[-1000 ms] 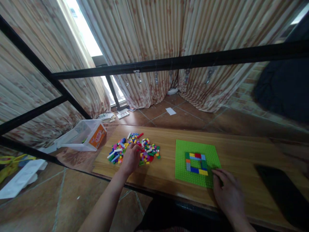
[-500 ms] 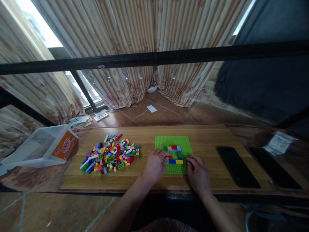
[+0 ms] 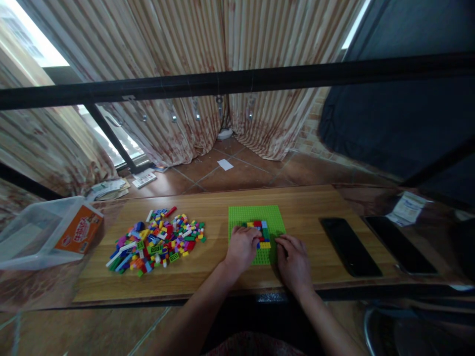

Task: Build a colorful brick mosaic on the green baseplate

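Note:
A green baseplate lies on the wooden board, carrying a small rectangular outline of coloured bricks. My left hand reaches over the left side of this outline, covering much of it. Its fingers are closed at a small red brick by the near row, where yellow bricks show. Whether the red brick is seated or still loose, I cannot tell. My right hand rests at the plate's right edge with its fingers curled and thumb near the index finger; anything between them is hidden.
A wide pile of mixed bricks covers the board's left part. Beyond it stands a clear plastic bin with an orange label. Two dark phone-like slabs lie at the right. A black rail crosses behind the board.
My left hand has moved forward over the brick outline, hiding the blue bricks of the near row. My right hand stays by the plate's right edge. The whole view has shifted slightly.

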Tool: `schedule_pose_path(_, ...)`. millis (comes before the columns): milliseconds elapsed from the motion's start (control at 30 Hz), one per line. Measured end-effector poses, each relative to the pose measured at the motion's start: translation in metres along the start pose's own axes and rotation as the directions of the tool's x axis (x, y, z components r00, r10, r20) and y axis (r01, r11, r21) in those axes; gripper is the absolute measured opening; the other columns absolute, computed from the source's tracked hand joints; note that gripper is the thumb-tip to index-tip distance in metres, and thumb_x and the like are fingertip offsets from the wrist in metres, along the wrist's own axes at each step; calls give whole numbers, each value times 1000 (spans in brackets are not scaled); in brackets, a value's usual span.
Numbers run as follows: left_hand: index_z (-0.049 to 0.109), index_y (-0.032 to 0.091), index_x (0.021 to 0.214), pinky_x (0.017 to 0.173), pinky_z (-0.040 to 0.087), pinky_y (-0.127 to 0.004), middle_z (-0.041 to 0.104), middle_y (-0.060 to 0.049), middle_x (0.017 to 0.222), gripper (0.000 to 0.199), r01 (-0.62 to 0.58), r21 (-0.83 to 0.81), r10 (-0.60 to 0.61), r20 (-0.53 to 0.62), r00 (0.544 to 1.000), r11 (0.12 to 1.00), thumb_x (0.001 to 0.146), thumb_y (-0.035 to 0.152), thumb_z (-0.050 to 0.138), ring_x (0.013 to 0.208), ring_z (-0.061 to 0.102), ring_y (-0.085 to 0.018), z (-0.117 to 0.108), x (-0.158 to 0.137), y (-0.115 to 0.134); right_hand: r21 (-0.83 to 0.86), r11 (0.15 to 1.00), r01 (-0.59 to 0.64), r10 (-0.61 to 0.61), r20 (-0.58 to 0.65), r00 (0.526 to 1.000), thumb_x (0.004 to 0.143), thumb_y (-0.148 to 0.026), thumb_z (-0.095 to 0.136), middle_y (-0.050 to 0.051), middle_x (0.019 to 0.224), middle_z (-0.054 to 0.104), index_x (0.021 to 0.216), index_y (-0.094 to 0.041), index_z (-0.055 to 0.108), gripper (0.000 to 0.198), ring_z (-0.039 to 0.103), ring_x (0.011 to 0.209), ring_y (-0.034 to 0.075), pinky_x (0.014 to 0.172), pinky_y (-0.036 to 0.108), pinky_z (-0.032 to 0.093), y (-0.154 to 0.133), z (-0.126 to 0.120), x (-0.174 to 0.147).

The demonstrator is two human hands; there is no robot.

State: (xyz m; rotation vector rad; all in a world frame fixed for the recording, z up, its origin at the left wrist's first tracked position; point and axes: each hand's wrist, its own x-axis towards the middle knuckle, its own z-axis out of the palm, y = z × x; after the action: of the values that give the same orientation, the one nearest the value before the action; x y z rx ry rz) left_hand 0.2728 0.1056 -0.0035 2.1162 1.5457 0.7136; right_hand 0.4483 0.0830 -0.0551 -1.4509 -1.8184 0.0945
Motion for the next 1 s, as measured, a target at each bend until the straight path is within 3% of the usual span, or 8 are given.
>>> schedule_pose_path(167,67,26,85,107,25,-45,73,3,90,21,78,-68,-78,7,997,995,83,12,52,90,64,-17,-1,-1,1,0,1000,5,-5,1,1000,90,-23,43,11,102,63,96,-18,67,25,53,96,24,85,41,47,0,-1,0)
schedule_pose_path(267,67,27,88,109,20,-47,73,4,91,22,64,-80,-63,24,998,995,84,13,50,91,64,-17,-1,-3,1,3,1000,0,0,6,1000,90,-23,43,10,102,63,96,-17,68,25,53,96,24,85,41,47,-2,-2,1)
schedule_pose_path(533,64,24,98,105,29,-45,71,-1,92,28,-14,-34,14,-13,1000,999,89,13,40,93,61,-18,-2,-10,-2,17,1000,-2,2,-10,1000,91,-25,43,11,102,63,99,-19,67,27,54,96,23,87,42,47,-1,-1,0)
schedule_pose_path(667,61,22,106,100,35,-45,69,-3,94,29,-50,19,51,-26,998,999,87,11,41,95,58,-20,-8,-15,-2,-21,998,67,-68,-7,998,93,-27,43,12,117,57,115,-22,63,30,53,104,24,89,44,47,-5,-4,-2)
schedule_pose_path(867,54,17,121,101,37,-41,62,-9,118,34,-84,86,96,-146,985,993,90,13,38,113,50,-21,-5,-37,-3,-130,967,220,-198,162,967,91,-39,51,11,144,36,126,-30,58,37,40,124,32,95,53,41,-20,-11,1)
schedule_pose_path(1000,56,19,121,102,35,-50,53,-11,133,33,-29,223,65,-159,985,975,90,22,45,120,46,-28,4,-55,-2,-146,955,257,-220,231,948,90,-42,52,8,150,30,125,-31,59,37,33,130,34,100,55,36,-25,-13,2)
